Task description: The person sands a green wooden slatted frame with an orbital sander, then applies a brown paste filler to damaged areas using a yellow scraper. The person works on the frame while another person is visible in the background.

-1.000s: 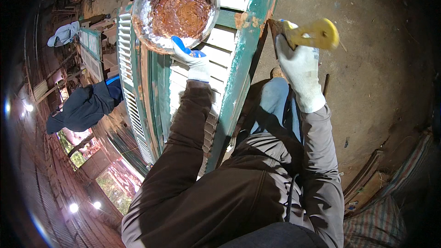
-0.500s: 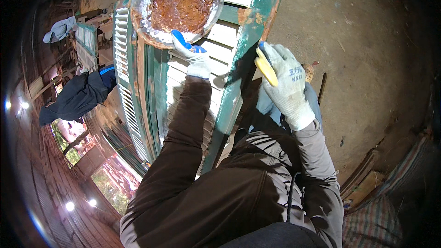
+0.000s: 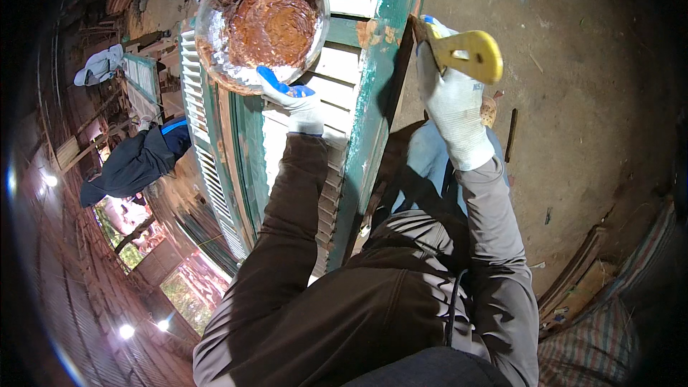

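Note:
My left hand, in a white glove with blue coating, grips the near rim of a round bowl. Reddish-brown paste coats the inside of the bowl, with white residue along its wall. Beneath the bowl lies a louvred shutter with a worn green frame, pale slats and brown patches on one joint. Just right of that frame, my right hand, also gloved, is closed on a putty knife with a yellow handle. Its handle points right; the blade, near the shutter's edge, is mostly hidden by the fingers.
More shutters with green frames stand at the left. A person in dark clothes bends over farther left. On the floor at right lies a thin stick; boards and a striped sack are at lower right.
My right hand has turned over and risen slightly, swinging the yellow handle out to the right. The bowl and my left hand appear a little farther left in the picture.

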`<state>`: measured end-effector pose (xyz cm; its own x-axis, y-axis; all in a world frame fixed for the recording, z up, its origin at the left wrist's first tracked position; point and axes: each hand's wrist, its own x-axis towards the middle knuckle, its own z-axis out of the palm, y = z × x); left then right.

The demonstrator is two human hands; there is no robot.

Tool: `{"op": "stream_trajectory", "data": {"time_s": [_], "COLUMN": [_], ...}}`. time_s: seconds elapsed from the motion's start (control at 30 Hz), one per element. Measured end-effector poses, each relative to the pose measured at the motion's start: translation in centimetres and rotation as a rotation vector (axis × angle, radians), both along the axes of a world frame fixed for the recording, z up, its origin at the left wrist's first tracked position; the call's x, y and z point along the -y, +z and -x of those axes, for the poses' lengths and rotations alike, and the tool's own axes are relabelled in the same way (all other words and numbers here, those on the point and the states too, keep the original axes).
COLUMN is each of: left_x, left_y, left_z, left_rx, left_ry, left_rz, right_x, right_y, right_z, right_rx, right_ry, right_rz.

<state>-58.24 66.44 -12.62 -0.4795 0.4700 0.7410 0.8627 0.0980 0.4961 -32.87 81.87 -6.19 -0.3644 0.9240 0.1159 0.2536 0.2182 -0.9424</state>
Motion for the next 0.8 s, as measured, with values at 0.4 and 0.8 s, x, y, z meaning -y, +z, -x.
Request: {"op": "stream_trajectory", "data": {"time_s": [0.4,0.8], "left_x": [-0.3,0.2], "left_y": [0.0,0.3], "left_z": [0.3,0.3], "left_rx": [-0.07,-0.038], "left_ry": [0.038,-0.034], "left_rz": [-0.005,-0.01], "right_x": [3.3,-2.4], "right_y": [2.6,-0.4], "right_z": [-3.9,-1.6], "right_rx": [0.092,0.051], "right_ry": [0.284,0.118], "right_rz": [-0.052,-0.221]}}
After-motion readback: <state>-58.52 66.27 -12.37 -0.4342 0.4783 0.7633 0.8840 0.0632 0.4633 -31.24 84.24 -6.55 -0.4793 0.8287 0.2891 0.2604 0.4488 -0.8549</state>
